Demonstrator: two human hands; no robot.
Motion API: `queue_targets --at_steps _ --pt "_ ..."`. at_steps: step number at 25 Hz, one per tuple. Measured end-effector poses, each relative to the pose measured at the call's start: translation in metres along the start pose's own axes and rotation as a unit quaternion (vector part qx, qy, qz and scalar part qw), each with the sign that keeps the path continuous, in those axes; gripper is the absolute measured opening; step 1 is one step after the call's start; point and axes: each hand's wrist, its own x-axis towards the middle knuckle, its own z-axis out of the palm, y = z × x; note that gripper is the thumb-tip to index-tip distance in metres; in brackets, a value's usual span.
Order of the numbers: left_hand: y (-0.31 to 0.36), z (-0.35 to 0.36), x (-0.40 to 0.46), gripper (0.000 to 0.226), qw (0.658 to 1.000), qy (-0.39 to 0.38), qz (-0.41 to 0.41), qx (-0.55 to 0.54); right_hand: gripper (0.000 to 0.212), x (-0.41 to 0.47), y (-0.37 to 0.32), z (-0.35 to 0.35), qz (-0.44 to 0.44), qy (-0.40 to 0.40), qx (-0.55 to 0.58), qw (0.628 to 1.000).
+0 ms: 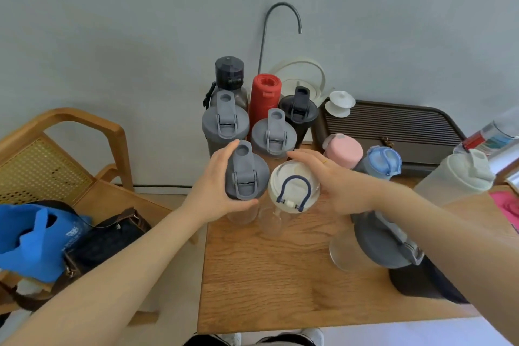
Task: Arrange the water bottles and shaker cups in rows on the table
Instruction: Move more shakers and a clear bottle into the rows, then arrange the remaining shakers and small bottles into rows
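On the wooden table my left hand grips a clear shaker cup with a grey lid. Right beside it my right hand holds a clear bottle with a white lid and a blue loop handle. Behind them stand two more grey-lidded shakers, a black-lidded shaker, a red bottle and a dark-capped bottle. To the right are a pink-lidded bottle, a blue-lidded bottle, a frosted white bottle and a grey-lidded shaker under my right forearm.
A dark slatted tea tray with a white lidded cup fills the table's back right. A white kettle and a curved tap stand by the wall. Left of the table is a wooden chair with a blue cloth and a black bag.
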Motion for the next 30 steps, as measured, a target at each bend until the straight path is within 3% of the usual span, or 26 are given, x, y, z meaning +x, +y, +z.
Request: queue_targets --at_steps 2,3,7,11,16,24,30 --pt "0.002 -0.004 0.003 0.111 0.998 -0.035 0.016 0.046 0.095 0.003 0.004 -0.019 0.007 -0.054 -0.017 0.998" --pt "0.001 -0.006 0.003 0.112 0.997 -0.048 0.021 0.063 0.087 0.007 0.004 -0.029 0.017 -0.039 -0.005 0.999" --pt "-0.004 -0.009 -0.003 0.115 0.993 -0.085 0.014 0.079 0.063 0.050 0.004 -0.043 0.036 0.160 0.026 0.986" --pt "0.005 -0.012 -0.005 0.110 0.994 -0.076 0.009 0.080 0.087 0.095 0.012 -0.032 0.034 0.108 -0.128 0.985" --pt "0.011 -0.009 -0.002 0.113 0.997 -0.047 -0.012 0.055 0.116 0.100 0.017 -0.029 0.020 0.122 -0.210 0.970" --pt "0.006 -0.020 -0.012 0.111 0.998 -0.035 -0.041 0.044 0.099 0.098 0.026 -0.028 -0.041 0.110 -0.203 0.972" --pt "0.006 -0.023 -0.012 0.115 0.995 -0.061 -0.045 0.063 0.079 0.072 0.018 -0.041 -0.063 0.072 -0.325 0.941"
